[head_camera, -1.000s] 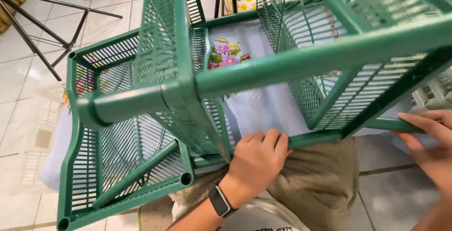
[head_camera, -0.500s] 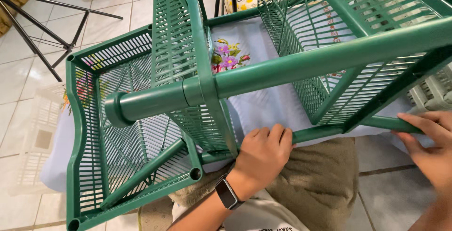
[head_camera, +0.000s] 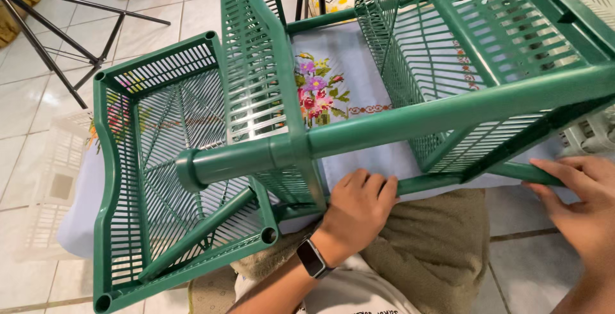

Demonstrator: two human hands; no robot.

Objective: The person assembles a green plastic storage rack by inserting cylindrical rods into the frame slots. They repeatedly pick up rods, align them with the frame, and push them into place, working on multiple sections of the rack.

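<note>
Here the green plastic shelf rack (head_camera: 269, 115) lies tipped on its side over an embroidered cloth (head_camera: 359, 90), long axis running left to right. The left hand (head_camera: 355, 208) curls over its lower pole; the right hand (head_camera: 586, 199) rests fingers together there. A tripod (head_camera: 57, 39) stands nearby.

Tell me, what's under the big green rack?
Under the green rack lies a pale blue cloth with stitched flowers. The shelves' slats cover much of it, so the rest of its pattern cannot be seen.
</note>
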